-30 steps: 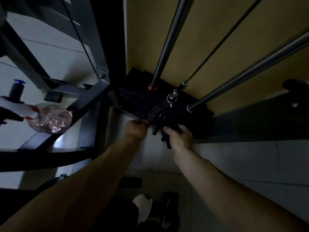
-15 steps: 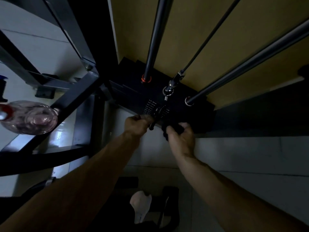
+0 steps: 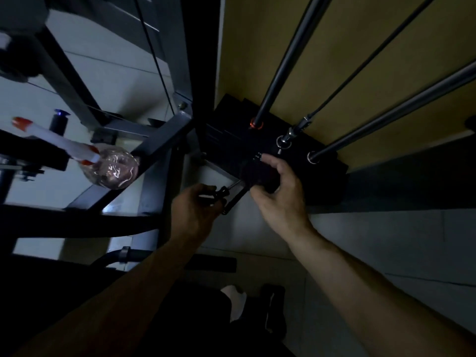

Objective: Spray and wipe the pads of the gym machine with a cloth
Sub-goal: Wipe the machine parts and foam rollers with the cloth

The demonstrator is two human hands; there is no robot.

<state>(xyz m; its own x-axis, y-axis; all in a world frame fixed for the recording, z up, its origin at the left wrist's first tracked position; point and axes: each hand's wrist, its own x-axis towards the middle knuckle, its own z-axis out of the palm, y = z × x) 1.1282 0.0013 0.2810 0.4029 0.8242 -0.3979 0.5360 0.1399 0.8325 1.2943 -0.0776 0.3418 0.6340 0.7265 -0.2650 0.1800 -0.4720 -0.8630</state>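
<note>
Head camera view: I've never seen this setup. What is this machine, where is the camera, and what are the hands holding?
The camera sits on the person's head, looking down past both forearms. The black weight stack of the gym machine has two metal rods and a cable rising from it. The left hand pinches a small black pin beside the stack. The right hand curves its fingers against the stack's front; it is too dim to tell whether they hold anything. At left, a clear spray bottle with a white and red head rests by the grey frame.
</note>
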